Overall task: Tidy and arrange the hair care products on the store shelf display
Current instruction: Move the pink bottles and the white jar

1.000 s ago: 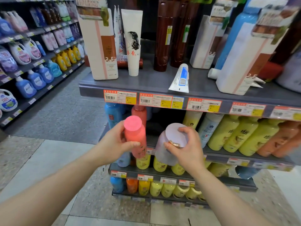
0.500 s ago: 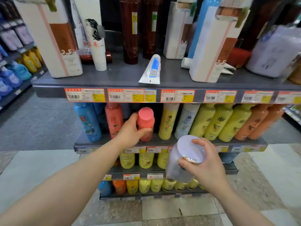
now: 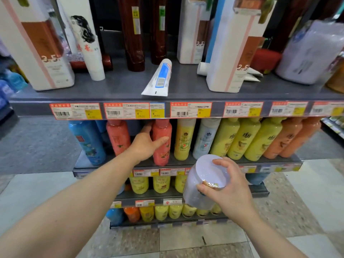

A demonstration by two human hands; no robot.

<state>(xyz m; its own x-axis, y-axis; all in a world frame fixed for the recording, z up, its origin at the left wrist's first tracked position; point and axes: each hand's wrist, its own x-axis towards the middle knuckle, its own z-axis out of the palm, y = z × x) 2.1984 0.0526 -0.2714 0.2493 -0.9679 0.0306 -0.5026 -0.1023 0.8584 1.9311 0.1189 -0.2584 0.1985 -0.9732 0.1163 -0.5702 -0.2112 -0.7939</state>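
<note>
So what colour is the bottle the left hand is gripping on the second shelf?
Coral pink: the left hand grips a coral-pink plastic bottle, clearest in the head view.

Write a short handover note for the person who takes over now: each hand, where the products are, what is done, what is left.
Left hand: wrapped around the pink bottle, which stands on the second shelf between another pink bottle and a yellow bottle.
Right hand: holds the pale lilac container in the air, in front of the lower shelves.
Done: pink bottle is in its row.
Left: release it, shelve the lilac container; a white tube lies flat on the top shelf and likely needs standing up.
</note>
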